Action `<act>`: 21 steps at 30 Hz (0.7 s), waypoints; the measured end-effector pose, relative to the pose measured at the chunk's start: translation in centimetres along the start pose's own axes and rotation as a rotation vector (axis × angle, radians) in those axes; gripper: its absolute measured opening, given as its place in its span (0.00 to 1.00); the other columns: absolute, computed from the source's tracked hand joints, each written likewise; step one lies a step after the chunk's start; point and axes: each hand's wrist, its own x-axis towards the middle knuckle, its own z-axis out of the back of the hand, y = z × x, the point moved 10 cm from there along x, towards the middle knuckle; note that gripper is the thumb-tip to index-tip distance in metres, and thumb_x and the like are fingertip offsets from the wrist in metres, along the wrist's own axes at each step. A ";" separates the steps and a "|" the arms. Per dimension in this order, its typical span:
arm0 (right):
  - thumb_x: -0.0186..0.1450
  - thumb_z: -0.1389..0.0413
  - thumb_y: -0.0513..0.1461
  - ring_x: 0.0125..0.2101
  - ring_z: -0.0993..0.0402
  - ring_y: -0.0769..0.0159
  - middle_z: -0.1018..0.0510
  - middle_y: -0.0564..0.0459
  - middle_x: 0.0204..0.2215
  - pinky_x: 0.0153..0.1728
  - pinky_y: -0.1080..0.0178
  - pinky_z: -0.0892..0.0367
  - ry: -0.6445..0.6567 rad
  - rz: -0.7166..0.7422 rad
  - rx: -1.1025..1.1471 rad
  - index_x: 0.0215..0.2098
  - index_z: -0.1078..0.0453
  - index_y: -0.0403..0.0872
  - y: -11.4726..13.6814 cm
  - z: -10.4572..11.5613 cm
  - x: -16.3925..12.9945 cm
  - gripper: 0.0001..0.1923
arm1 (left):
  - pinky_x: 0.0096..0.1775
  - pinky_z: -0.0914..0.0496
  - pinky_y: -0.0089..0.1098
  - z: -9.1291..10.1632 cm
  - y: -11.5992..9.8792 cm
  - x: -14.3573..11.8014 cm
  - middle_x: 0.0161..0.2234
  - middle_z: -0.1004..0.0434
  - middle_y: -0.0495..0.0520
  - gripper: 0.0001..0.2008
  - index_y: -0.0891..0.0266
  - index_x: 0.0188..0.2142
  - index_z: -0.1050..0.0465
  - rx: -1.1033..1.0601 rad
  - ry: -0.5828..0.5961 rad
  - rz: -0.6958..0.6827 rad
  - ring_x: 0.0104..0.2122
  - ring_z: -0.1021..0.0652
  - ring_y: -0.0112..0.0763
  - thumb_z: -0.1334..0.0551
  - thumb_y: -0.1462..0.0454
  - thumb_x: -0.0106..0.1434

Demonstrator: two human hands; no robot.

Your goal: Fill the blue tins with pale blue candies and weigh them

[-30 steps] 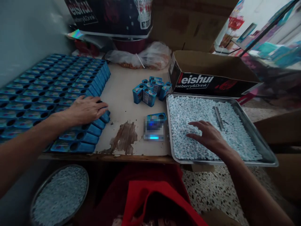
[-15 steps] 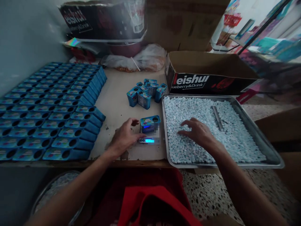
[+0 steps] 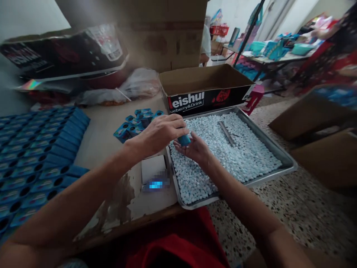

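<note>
From far away I hold a blue box (image 3: 184, 140) in my left hand (image 3: 163, 129), my right hand (image 3: 196, 149) cupped wide below, the surface (image 3: 99, 128) peeling, the floor (image 3: 269, 199) spotty.

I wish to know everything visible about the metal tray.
The tray is shiny, grey and rectangular, with a raised rim. It lies flat, its left side on the table. Pale bluish pellets cover most of its bottom, with a metallic strip on them. The left hand and right hand are near its left edge.
</note>
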 end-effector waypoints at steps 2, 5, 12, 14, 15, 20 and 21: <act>0.79 0.61 0.48 0.35 0.22 0.61 0.22 0.49 0.33 0.32 0.60 0.22 -0.019 -0.003 0.081 0.45 0.32 0.47 0.1 0.5 0.1 0.20 | 0.54 0.29 0.38 -0.6 0.1 0.7 0.52 0.19 0.54 0.12 0.57 0.49 0.21 0.041 -0.035 0.008 0.57 0.24 0.38 0.42 0.68 0.73; 0.79 0.59 0.44 0.33 0.22 0.63 0.22 0.51 0.32 0.28 0.62 0.22 -0.036 0.012 0.160 0.44 0.32 0.48 0.4 1.0 0.3 0.16 | 0.54 0.30 0.39 -1.1 -0.2 0.9 0.51 0.18 0.52 0.12 0.56 0.49 0.21 0.097 -0.101 0.001 0.57 0.24 0.38 0.41 0.69 0.73; 0.78 0.56 0.44 0.29 0.25 0.66 0.24 0.53 0.31 0.28 0.63 0.22 -0.049 0.022 0.208 0.45 0.33 0.47 0.6 1.2 0.7 0.13 | 0.57 0.35 0.47 -0.3 -1.1 0.8 0.50 0.17 0.49 0.11 0.54 0.47 0.20 0.106 -0.183 0.032 0.54 0.23 0.38 0.42 0.66 0.75; 0.78 0.56 0.45 0.29 0.25 0.65 0.24 0.52 0.31 0.27 0.64 0.22 -0.056 0.022 0.196 0.45 0.33 0.47 0.6 1.3 0.6 0.13 | 0.58 0.38 0.49 -0.5 -0.5 0.8 0.50 0.17 0.49 0.12 0.53 0.48 0.20 0.086 -0.169 0.099 0.54 0.23 0.40 0.42 0.65 0.75; 0.77 0.55 0.45 0.30 0.25 0.64 0.25 0.52 0.32 0.26 0.64 0.23 -0.056 0.021 0.192 0.45 0.33 0.48 0.6 1.2 0.6 0.13 | 0.58 0.39 0.50 -0.7 0.1 0.7 0.51 0.17 0.49 0.12 0.52 0.48 0.20 0.061 -0.167 0.141 0.55 0.24 0.41 0.42 0.65 0.75; 0.78 0.57 0.48 0.31 0.26 0.63 0.27 0.51 0.32 0.26 0.63 0.22 -0.133 -0.007 0.201 0.45 0.35 0.48 0.3 2.0 0.8 0.14 | 0.63 0.42 0.52 -2.7 2.1 -0.4 0.49 0.16 0.51 0.11 0.50 0.46 0.17 -0.083 -0.138 0.278 0.55 0.23 0.42 0.40 0.64 0.73; 0.78 0.57 0.48 0.30 0.27 0.63 0.28 0.52 0.31 0.25 0.63 0.22 -0.154 -0.008 0.179 0.45 0.36 0.49 0.2 2.3 0.9 0.14 | 0.64 0.42 0.52 -2.8 2.7 -1.1 0.49 0.16 0.51 0.11 0.49 0.47 0.18 -0.101 -0.161 0.336 0.55 0.23 0.42 0.39 0.64 0.72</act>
